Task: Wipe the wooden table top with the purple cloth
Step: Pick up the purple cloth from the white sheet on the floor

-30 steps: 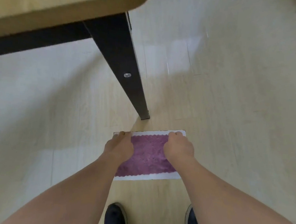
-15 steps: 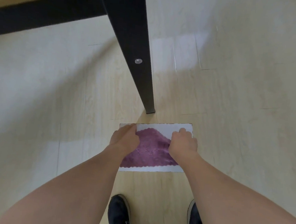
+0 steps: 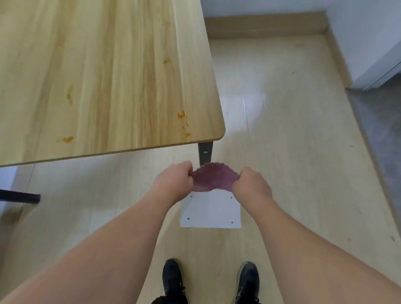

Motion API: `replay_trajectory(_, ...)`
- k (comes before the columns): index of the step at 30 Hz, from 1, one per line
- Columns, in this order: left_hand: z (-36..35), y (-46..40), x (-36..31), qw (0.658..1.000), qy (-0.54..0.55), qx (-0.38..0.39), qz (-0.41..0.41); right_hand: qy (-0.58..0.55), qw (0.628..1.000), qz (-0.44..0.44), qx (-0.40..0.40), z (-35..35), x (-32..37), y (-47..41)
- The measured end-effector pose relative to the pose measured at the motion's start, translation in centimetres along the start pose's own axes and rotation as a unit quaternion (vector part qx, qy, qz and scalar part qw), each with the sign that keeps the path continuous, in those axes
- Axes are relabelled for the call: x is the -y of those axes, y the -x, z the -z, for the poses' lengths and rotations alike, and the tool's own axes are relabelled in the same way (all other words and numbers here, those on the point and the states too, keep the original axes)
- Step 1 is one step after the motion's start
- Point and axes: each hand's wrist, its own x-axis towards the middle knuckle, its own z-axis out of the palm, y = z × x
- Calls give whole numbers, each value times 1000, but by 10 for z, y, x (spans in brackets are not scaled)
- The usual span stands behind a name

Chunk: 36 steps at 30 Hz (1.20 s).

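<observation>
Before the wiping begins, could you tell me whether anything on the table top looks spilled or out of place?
Yes: orange smears dot the wooden table top, the largest near its right corner, another by the near edge. Both hands hold the purple cloth, off the table.

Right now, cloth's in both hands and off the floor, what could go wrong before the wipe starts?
1. Both hands, left and right, hold the purple cloth bunched, so it may meet the table top as a wad.
2. The orange smears sit near the corner; a wipe outward could push residue off the edge.
3. The white sheet lies just ahead of the shoes; it may slip underfoot.
</observation>
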Motion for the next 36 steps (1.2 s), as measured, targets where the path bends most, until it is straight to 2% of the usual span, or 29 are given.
replay_trajectory(4,90,53,-13,996,85,-34,3,-190,978,-3,-85,59,47,69)
replay_trajectory(8,146,70,-6,957,280,-65,47,-322,936,11,-144,90,83,92)
replay_trajectory(12,167,67,3,904,415,-71,72,-353,920,55,-159,106,99,87)
replay_trajectory(14,167,55,8,897,428,-73,79,-334,928,77,-148,107,101,72)
replay_trajectory(20,150,-1,24,909,379,-127,117,-252,958,98,-97,106,109,-1)
replay_trajectory(25,149,-64,35,921,335,-153,129,-139,980,115,-83,98,125,-64)
replay_trajectory(27,150,-90,39,918,328,-163,152,-96,982,132,-96,95,135,-89)
replay_trajectory(29,144,-114,45,937,244,-190,162,-35,978,141,-152,91,141,-110)
replay_trajectory(31,132,-124,48,960,97,-235,114,35,955,172,-237,81,142,-120)
replay_trajectory(32,124,-125,46,965,64,-248,63,45,941,205,-267,72,141,-120)
replay_trajectory(34,103,-123,40,972,32,-227,-52,45,920,274,-276,48,137,-120)
replay_trajectory(36,82,-121,39,975,5,-189,-118,56,917,304,-251,24,132,-120)
